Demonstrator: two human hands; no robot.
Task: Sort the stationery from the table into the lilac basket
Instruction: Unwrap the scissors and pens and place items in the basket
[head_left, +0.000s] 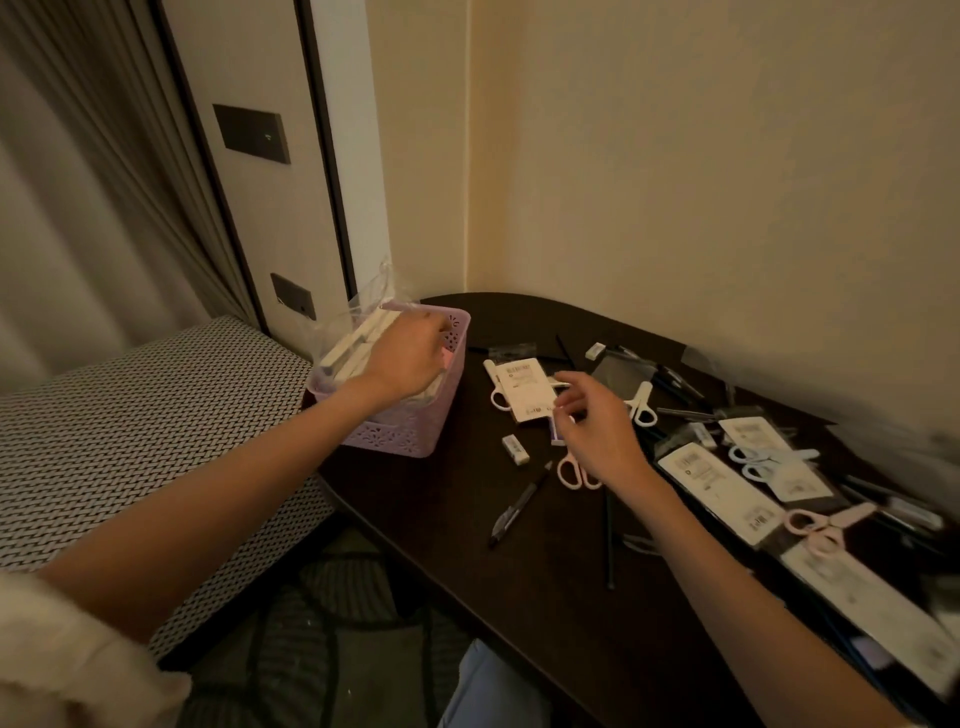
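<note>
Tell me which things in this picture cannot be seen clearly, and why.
- Lilac basket contents, head view: left hand covers them.
- Small item at the right hand fingertips: too small, partly hidden.
- Packaged scissors at the right edge: motion blur, cut off.
- Package print: too small.

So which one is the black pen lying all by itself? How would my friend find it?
Start at the lilac basket on the left end of the dark table. Move right and toward the near edge, past the small white eraser. The black pen lies slanted on bare tabletop just left of the pink-handled scissors; unlike the packaged items nearby, it is loose, dark and alone.
</note>
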